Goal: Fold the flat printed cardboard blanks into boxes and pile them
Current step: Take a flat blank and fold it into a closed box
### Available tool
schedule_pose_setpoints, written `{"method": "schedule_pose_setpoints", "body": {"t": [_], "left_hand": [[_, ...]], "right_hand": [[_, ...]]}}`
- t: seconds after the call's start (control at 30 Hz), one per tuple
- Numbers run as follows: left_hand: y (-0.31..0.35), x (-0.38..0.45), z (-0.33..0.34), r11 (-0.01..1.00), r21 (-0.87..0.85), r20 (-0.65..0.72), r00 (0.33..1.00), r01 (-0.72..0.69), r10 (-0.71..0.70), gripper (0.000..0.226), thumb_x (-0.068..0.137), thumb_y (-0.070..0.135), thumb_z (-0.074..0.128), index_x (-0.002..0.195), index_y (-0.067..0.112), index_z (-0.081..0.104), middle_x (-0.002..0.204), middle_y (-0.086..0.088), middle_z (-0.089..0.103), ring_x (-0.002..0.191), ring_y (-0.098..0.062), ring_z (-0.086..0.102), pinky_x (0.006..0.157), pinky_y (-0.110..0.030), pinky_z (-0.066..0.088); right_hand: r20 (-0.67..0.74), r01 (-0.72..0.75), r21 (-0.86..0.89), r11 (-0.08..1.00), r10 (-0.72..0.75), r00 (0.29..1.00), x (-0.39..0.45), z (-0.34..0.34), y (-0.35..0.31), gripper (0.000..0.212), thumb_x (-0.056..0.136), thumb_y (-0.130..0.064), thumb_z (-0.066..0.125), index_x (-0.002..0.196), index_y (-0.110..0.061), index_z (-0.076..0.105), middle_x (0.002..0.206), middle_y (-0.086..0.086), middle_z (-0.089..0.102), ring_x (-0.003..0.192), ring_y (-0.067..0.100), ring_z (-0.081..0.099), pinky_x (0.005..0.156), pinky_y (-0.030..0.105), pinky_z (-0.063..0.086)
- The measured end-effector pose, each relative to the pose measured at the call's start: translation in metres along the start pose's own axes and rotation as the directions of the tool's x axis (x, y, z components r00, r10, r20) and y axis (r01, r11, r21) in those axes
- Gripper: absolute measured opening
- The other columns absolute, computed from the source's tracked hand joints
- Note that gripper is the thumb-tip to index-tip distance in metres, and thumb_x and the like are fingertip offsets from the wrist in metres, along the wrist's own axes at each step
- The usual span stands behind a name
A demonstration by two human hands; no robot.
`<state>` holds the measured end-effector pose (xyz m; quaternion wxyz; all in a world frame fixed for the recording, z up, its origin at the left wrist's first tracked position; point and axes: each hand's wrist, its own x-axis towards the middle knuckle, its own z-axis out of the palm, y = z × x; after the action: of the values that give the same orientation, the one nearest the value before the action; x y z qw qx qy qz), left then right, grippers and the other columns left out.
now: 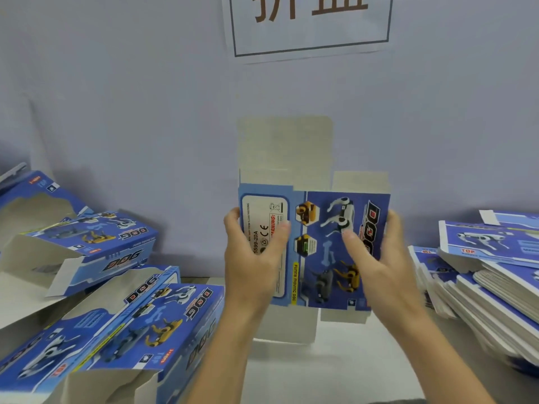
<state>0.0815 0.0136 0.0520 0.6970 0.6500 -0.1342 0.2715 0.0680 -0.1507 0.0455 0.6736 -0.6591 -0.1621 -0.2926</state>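
Above the counter [335,371]: one blank [313,246], upright, flaps open, printed "DOG", "FUNNY MOVING DOG", "WARNING!", "5599-20A", CE mark. Left hand [252,252] grips its left edge; right hand [376,258] grips its right. Folded boxes [122,313] left; flat stack [484,275], marked "TOP", right.

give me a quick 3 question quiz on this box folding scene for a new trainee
1. True or false: both hands hold the cardboard blank upright in front of the wall.
2. Where is the stack of flat blanks? A) to the person's right B) to the person's left C) on the floor
3. Fill in: the folded boxes lie on the person's ____ side.

Key
1. True: the left hand grips its left edge and the right hand its right edge.
2. A
3. left
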Motion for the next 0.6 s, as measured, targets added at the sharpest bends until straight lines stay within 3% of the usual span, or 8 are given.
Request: {"method": "schedule_pose_setpoints", "body": {"t": [0.1, 0.2, 0.3, 0.4, 0.47, 0.6], "left_hand": [[0.002, -0.006, 0.009, 0.998, 0.045, 0.055, 0.997, -0.048, 0.046, 0.068, 0.066, 0.049, 0.084, 0.118, 0.042, 0.040, 0.107, 0.014, 0.066, 0.098, -0.005, 0.069, 0.071, -0.023, 0.059], [-0.002, -0.008, 0.014, 0.988, 0.133, 0.047, 0.996, -0.082, 0.076, 0.079, 0.055, 0.048, 0.092, 0.115, 0.043, 0.042, 0.113, 0.011, 0.065, 0.104, -0.005, 0.067, 0.078, -0.023, 0.059], [-0.005, -0.008, 0.017, 0.968, 0.238, -0.052, 0.994, -0.083, 0.098, 0.088, 0.051, 0.051, 0.095, 0.118, 0.034, 0.040, 0.112, 0.012, 0.062, 0.103, -0.003, 0.065, 0.075, -0.022, 0.060], [-0.006, -0.007, 0.016, 0.940, 0.336, -0.176, 0.976, -0.062, 0.127, 0.104, 0.044, 0.064, 0.091, 0.125, 0.029, 0.036, 0.113, 0.011, 0.055, 0.107, -0.006, 0.059, 0.075, -0.021, 0.059], [-0.006, -0.006, 0.015, 0.930, 0.366, -0.213, 0.970, -0.029, 0.114, 0.120, 0.038, 0.072, 0.086, 0.135, 0.025, 0.032, 0.118, 0.008, 0.050, 0.113, -0.011, 0.055, 0.085, -0.031, 0.057], [-0.004, -0.005, 0.009, 0.940, 0.340, -0.150, 0.988, 0.009, 0.045, 0.132, 0.040, 0.064, 0.087, 0.147, 0.024, 0.021, 0.130, 0.009, 0.042, 0.125, -0.012, 0.043, 0.105, -0.040, 0.046]], "right_hand": [[-0.052, 0.057, -0.071, 0.996, -0.061, 0.997, -0.001, 0.004, 0.005, 0.031, 0.092, -0.030, 0.062, 0.116, -0.031, 0.043, 0.100, -0.023, 0.068, 0.090, 0.001, 0.070, 0.063, 0.016, 0.056], [-0.061, 0.101, -0.122, 0.987, -0.109, 0.992, -0.002, 0.007, 0.005, 0.042, 0.084, -0.041, 0.062, 0.119, -0.032, 0.042, 0.101, -0.027, 0.066, 0.091, -0.004, 0.068, 0.068, 0.010, 0.053], [-0.084, 0.140, -0.161, 0.977, -0.155, 0.984, -0.002, 0.010, 0.005, 0.039, 0.088, -0.031, 0.069, 0.117, -0.032, 0.044, 0.101, -0.024, 0.067, 0.089, -0.004, 0.067, 0.066, 0.009, 0.052], [-0.092, 0.135, -0.145, 0.980, -0.149, 0.984, 0.000, 0.009, 0.002, 0.035, 0.087, -0.027, 0.072, 0.113, -0.029, 0.050, 0.098, -0.016, 0.070, 0.087, -0.001, 0.069, 0.066, 0.014, 0.055], [-0.070, 0.106, -0.102, 0.989, -0.114, 0.991, 0.001, 0.005, -0.004, 0.026, 0.087, -0.032, 0.070, 0.108, -0.032, 0.055, 0.095, -0.013, 0.072, 0.086, 0.005, 0.071, 0.064, 0.019, 0.058], [0.012, 0.033, 0.000, 0.999, -0.033, 0.999, 0.002, -0.006, -0.022, 0.018, 0.083, -0.049, 0.060, 0.090, -0.036, 0.071, 0.085, 0.000, 0.076, 0.078, 0.021, 0.074, 0.057, 0.035, 0.061]]}}
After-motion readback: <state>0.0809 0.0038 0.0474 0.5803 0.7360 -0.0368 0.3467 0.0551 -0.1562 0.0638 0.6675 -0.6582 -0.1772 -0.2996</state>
